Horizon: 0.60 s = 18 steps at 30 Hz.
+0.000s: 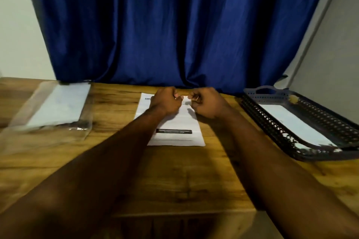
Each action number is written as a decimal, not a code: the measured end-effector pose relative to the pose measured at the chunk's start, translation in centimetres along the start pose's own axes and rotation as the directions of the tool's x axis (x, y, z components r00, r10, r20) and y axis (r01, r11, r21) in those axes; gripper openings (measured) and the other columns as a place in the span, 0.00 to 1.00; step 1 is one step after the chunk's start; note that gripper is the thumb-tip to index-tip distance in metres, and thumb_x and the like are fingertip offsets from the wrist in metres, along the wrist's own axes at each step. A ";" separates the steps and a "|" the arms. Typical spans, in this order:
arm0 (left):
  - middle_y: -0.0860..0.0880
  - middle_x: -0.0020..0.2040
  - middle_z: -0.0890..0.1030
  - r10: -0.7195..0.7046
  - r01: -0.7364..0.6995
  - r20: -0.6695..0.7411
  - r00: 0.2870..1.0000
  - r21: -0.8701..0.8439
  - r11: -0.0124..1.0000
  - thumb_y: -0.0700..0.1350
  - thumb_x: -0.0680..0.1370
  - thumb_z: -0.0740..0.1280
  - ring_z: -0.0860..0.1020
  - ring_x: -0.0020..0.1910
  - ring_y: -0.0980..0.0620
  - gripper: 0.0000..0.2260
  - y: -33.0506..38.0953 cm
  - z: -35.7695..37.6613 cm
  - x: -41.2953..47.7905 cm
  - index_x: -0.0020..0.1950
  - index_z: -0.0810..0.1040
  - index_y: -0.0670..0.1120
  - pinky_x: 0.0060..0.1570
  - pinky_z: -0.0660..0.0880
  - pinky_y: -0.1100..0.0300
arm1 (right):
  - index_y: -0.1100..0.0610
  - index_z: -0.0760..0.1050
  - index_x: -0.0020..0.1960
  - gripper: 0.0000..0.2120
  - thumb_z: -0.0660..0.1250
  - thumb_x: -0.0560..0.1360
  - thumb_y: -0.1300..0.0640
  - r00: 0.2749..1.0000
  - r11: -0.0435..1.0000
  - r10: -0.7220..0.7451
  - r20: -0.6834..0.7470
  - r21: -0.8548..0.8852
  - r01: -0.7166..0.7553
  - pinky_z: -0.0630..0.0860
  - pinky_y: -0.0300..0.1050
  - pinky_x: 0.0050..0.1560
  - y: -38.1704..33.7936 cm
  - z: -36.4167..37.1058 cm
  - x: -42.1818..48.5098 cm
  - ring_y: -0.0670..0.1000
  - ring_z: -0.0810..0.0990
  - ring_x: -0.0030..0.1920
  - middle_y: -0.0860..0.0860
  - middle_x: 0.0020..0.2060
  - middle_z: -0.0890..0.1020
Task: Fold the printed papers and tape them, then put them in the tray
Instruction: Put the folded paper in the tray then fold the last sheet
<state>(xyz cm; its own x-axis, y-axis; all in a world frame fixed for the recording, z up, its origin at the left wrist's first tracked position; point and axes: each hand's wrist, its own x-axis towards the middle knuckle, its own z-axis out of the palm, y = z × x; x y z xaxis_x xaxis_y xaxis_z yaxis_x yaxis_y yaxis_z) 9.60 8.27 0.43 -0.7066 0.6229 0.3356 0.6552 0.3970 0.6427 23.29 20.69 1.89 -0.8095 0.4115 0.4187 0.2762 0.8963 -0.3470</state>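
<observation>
A printed white paper (175, 128) with a black bar near its front end lies flat in the middle of the wooden table (174, 176). My left hand (165, 101) and my right hand (206, 103) hover close together over the paper's far end, fingers curled. Between their fingertips they pinch a short pale strip (185, 97) that looks like tape; blur hides its detail. The dark perforated tray (275, 122) stands at the right with a white paper (297, 124) lying in it.
A clear plastic sleeve (48, 114) holding more white sheets (62, 105) lies at the left of the table. A blue curtain (174, 25) hangs right behind the table's far edge. The table's front edge is near my forearms.
</observation>
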 end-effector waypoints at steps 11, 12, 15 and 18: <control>0.52 0.81 0.67 -0.031 -0.058 0.248 0.968 0.345 0.937 0.66 0.84 0.57 0.63 0.80 0.46 0.25 -11.9 -3.7 2.1 0.77 0.70 0.57 0.78 0.56 0.36 | 0.55 0.87 0.54 0.11 0.72 0.78 0.49 0.999 1.000 0.007 0.046 -0.006 -0.006 0.80 0.48 0.56 -3.0 7.2 2.7 0.54 0.83 0.54 0.50 0.52 0.87; 0.52 0.78 0.71 -0.018 -0.050 0.203 0.979 0.324 0.945 0.66 0.83 0.59 0.67 0.77 0.46 0.23 -11.8 -4.0 2.2 0.73 0.73 0.56 0.76 0.59 0.37 | 0.54 0.87 0.51 0.09 0.73 0.77 0.50 1.000 1.000 -0.002 0.024 0.006 0.002 0.81 0.48 0.52 -3.1 7.3 2.8 0.52 0.83 0.49 0.49 0.49 0.87; 0.50 0.74 0.75 0.033 -0.058 0.088 0.996 0.295 0.954 0.64 0.81 0.65 0.70 0.74 0.45 0.23 -11.8 -4.3 2.1 0.72 0.73 0.54 0.72 0.62 0.39 | 0.53 0.86 0.49 0.06 0.73 0.75 0.52 0.999 0.999 -0.040 0.006 -0.007 0.040 0.81 0.49 0.49 -3.6 7.8 2.4 0.50 0.82 0.46 0.47 0.44 0.86; 0.48 0.83 0.64 -0.010 -0.032 0.125 0.992 0.325 0.945 0.64 0.81 0.64 0.59 0.81 0.42 0.32 -11.7 -4.3 2.0 0.83 0.61 0.56 0.76 0.55 0.35 | 0.52 0.86 0.48 0.06 0.73 0.75 0.51 0.995 0.994 -0.100 -0.007 -0.036 0.100 0.80 0.50 0.46 -3.8 8.1 2.1 0.50 0.81 0.44 0.47 0.43 0.85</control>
<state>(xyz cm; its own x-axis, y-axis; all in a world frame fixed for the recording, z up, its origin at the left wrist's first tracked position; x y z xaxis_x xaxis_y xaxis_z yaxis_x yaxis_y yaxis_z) -0.63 1.97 -3.47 -0.6741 0.6985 0.2404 0.7285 0.5746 0.3731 16.32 16.80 -2.67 -0.8294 0.3206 0.4575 0.2120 0.9383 -0.2732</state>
